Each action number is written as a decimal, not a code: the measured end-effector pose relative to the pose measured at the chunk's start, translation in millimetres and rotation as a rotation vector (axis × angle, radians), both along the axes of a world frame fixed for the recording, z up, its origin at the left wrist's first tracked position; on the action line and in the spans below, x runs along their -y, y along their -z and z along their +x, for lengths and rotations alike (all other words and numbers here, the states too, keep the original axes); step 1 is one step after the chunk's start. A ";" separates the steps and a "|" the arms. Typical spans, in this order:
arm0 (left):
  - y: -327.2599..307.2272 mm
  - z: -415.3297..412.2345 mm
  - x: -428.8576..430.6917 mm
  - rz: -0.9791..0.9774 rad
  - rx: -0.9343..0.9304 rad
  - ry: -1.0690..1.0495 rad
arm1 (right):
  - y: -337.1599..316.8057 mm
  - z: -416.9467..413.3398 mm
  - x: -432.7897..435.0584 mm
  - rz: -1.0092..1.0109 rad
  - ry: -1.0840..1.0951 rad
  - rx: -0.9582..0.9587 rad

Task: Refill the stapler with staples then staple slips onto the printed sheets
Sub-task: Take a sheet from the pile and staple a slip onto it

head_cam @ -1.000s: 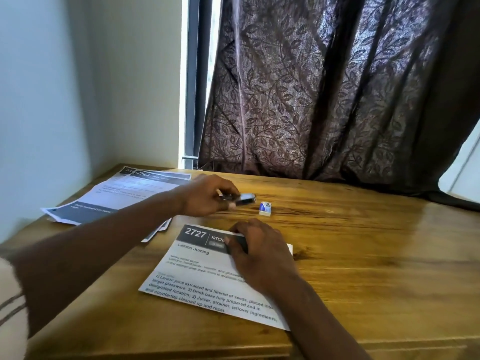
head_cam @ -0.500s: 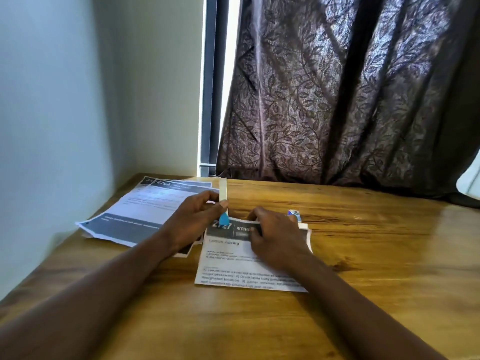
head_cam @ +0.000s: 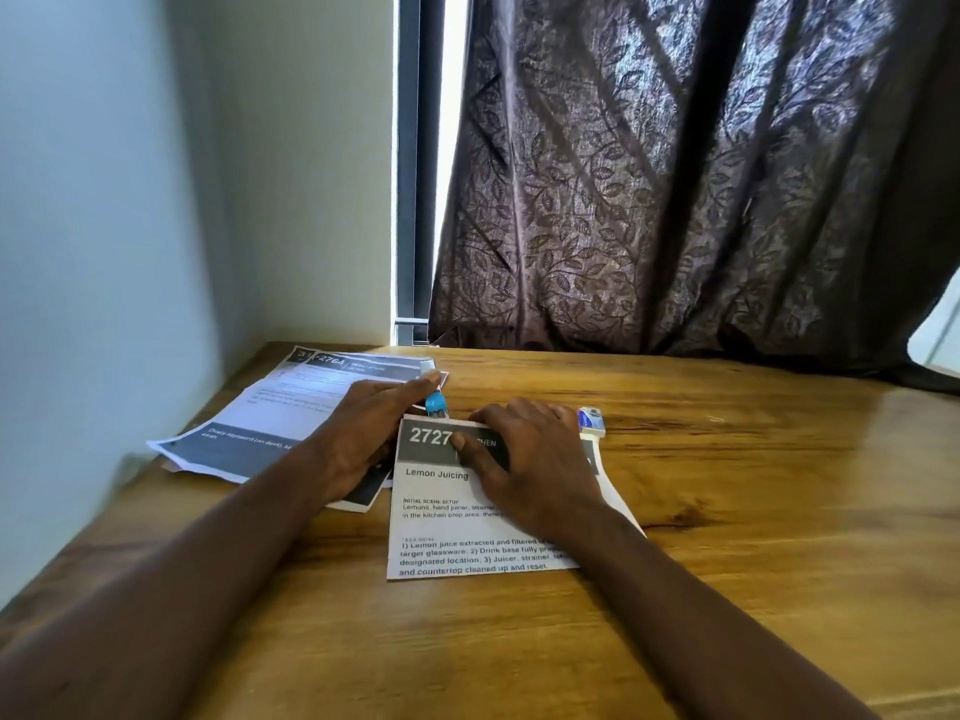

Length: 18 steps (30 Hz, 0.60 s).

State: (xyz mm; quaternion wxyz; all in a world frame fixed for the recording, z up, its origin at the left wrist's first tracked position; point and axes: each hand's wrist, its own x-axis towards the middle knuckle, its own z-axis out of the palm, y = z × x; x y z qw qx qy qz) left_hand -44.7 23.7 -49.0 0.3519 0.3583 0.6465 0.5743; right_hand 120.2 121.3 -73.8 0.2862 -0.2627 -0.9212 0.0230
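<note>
Sheet 2727 (head_cam: 441,517): right hand (head_cam: 535,459) pressed flat on its header, fingers relaxed. Blue stapler (head_cam: 436,403): at the sheet's top-left corner, gripped by left hand (head_cam: 371,433). Staple box (head_cam: 591,422): by the sheet's top-right corner.

- Single head-worn camera, looking forward and down over the wooden surface (head_cam: 753,537) from its near edge.
- Close range: left hand (head_cam: 363,439) and right hand (head_cam: 535,465) at centre, wall (head_cam: 130,200) left, curtain (head_cam: 675,174) along the far side.

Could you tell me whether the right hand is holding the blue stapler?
No, the right hand presses flat on the 2727 sheet while the left hand grips the blue stapler.
</note>
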 end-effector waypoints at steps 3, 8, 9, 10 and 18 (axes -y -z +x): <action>-1.1 0.0 -1.1 0.019 0.052 -0.026 | 0.3 -0.2 -0.1 0.018 -0.008 0.001; -0.6 -5.1 -3.2 0.063 0.154 -0.041 | 0.3 -0.1 -0.3 0.025 -0.001 0.024; -0.8 -5.1 -2.9 0.077 0.161 -0.039 | 0.1 -0.3 -0.2 0.037 0.001 0.025; -0.8 -5.0 -2.2 0.091 0.161 -0.036 | 0.0 -0.3 0.2 0.053 0.005 0.027; 1.5 1.4 0.2 0.140 0.032 0.019 | -0.9 0.7 3.7 0.158 0.034 0.043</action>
